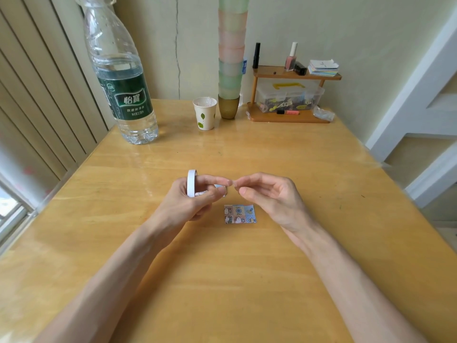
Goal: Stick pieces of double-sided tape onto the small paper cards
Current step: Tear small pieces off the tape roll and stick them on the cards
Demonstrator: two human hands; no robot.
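Observation:
My left hand (191, 198) grips a white roll of double-sided tape (191, 182) held on edge, and its fingers also hold a small patterned card (220, 187), mostly hidden. My right hand (268, 196) pinches something tiny at its fingertips, right against my left forefinger tip; whether it is a tape piece I cannot tell. A sheet of small cartoon-printed paper cards (239, 214) lies flat on the wooden table (222, 280), just below and between the two hands.
A large water bottle (118, 78) stands at the back left. A paper cup (204, 113) and a tall stack of cups (231, 58) stand at the back middle. A small wooden shelf (289, 95) with a plastic box, nail polish and papers stands back right.

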